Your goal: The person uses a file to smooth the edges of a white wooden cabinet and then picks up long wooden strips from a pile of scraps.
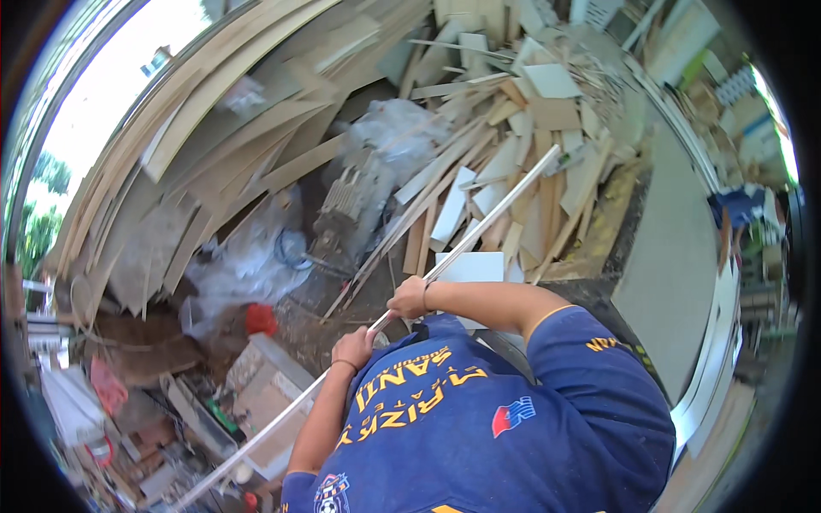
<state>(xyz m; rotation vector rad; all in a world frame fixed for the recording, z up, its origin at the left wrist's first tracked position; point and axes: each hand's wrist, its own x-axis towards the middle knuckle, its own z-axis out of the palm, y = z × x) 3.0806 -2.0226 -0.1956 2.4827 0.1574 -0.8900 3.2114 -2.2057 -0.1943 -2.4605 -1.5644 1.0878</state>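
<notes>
- A heap of cut wood offcuts (522, 145) lay ahead of the person, with long boards (214, 111) leaning in a stack to the upper left.
- Crumpled clear plastic sheeting (256, 256) lay between the leaning boards and the offcuts, partly over a dark machine (342, 201).
- A small red object (261, 319) sat on the dirty floor below the sheeting, and a pale box-like block (269, 380) stood lower left among mixed clutter.
- A large grey panel (676, 256) lay to the right, well apart from the hands.
- The far end of the long white strip (479, 227) lay over the offcut heap, close above the scrap pieces there; whether it touched them could not be told.
- The strip was thin, straight and pale. Its long axis ran diagonally from the lower left, near the clutter, to the upper right, ending above the offcuts.
- The strip crossed in front of the person's chest, above the blue shirt (479, 427).
- The left hand (352, 348) was closed around the strip near its middle, with the forearm rising from the lower edge.
- The right hand (409, 298) was closed around the strip just beyond the left hand, farther toward the upper-right end, with the elbow bent and the forearm coming in from the right.
- Both hands were near each other on the strip and held it clear of the floor.
</notes>
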